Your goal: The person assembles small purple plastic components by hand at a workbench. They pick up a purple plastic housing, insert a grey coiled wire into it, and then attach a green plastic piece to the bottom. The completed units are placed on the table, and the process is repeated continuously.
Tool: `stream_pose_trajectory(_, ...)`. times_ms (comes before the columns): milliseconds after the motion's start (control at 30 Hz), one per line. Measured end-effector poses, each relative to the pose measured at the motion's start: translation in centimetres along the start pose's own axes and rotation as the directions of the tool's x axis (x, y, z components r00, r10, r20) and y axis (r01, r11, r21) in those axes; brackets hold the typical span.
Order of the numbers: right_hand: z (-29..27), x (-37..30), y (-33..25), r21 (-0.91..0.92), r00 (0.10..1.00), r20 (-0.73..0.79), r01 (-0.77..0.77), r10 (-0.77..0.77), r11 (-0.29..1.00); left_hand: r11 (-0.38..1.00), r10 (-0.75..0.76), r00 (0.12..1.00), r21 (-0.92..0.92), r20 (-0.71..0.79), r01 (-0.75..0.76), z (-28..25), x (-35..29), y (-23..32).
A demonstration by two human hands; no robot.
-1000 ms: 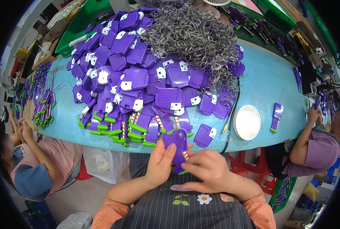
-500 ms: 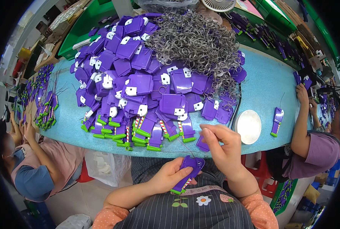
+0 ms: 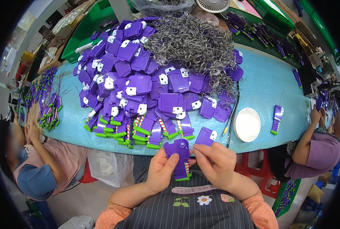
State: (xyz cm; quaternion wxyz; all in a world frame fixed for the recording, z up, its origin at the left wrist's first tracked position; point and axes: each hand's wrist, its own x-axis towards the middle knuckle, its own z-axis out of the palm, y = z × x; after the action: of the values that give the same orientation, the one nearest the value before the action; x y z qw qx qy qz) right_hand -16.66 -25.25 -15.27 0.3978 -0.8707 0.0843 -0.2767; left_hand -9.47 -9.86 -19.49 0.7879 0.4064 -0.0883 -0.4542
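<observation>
My left hand [image 3: 159,171] is closed around a purple plastic casing piece [image 3: 178,150], held upright just over the table's near edge. This piece has a round socket at its top, a red-and-white striped strip low on its right side and a green foot at the bottom. Against its right edge, my right hand [image 3: 220,162] is closed in a pinch; whatever lies between the fingertips is too small to make out. A flat purple piece with a white corner [image 3: 205,136] rests on the table just beyond my right hand.
A large heap of purple pieces [image 3: 139,84] covers the table's middle, with tangled grey metal rings [image 3: 193,42] behind. A round white dish [image 3: 247,125] stands to the right, near a finished-looking purple piece [image 3: 277,120] with a wire. Co-workers sit left [image 3: 44,168] and right [image 3: 318,152].
My left hand has raised the purple casing piece and turned it more upright. My right hand has come down to its right edge, uncovering the flat purple piece beyond.
</observation>
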Motion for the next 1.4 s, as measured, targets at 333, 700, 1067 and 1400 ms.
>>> stream_pose_trajectory(333, 0.9, -0.3, 0.5, -0.235, 0.991, 0.000, 0.127, -0.130, 0.964, 0.901, 0.156, 0.987, 0.404, 0.044, -0.161, -0.2, -0.8, -0.4)
stream_pose_trajectory(700, 0.4, -0.6, 1.6, -0.221, 0.984, 0.024, 0.175, -0.174, 0.959, 0.604, 0.270, 0.945, 0.733, 0.182, -0.314, 0.4, -0.3, 0.6)
stream_pose_trajectory(1067, -1.4, 2.2, 3.8, 0.342, 0.865, 0.280, -0.495, 0.417, 0.798, 0.575, -0.132, 0.874, 0.754, 0.468, -0.317, 0.9, -0.1, 1.9)
stream_pose_trajectory(1400, 1.3, -1.2, 1.6, 0.420, 0.947, 0.240, -0.301, 0.215, 0.856, 0.267, 0.404, 0.887, 0.899, 0.221, -0.346, 1.0, 0.1, 1.2)
